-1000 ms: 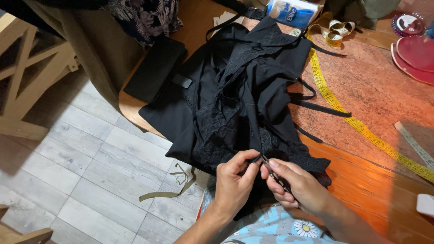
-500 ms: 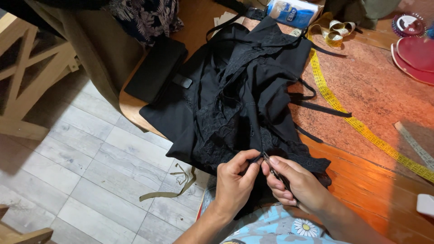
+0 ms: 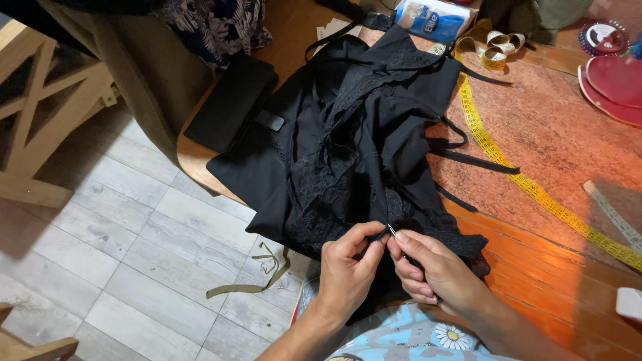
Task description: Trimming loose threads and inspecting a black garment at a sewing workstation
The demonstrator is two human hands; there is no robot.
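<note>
Scene: A person seated at a wooden table works on a black garment, seen from above, the two hands meeting at lower centre of the frame.

Left hand: The left hand sits just left of centre at the bottom, fingers curled and pinched shut on the garment's near hem.

Right hand: The right hand, just to its right, is closed narrowly on a small metal tool whose bright tip shows between the two thumbs; it may be a needle or a pin, but it is too small to tell.

Garment: The black lace-trimmed piece lies spread from top centre down to the hands, its left part hanging over the table edge above the grey tiled floor, its thin straps trailing right across the table.

Table, right: A yellow measuring tape runs diagonally from upper centre to the right edge, beside the garment.

Top of frame: A blue-and-white packet lies at the top centre, with red plates in the upper right corner.

Left of garment: A flat black case rests on the table's left edge, touching the fabric.

Floor: An olive fabric strip lies on the tiles left of the hands.
</note>
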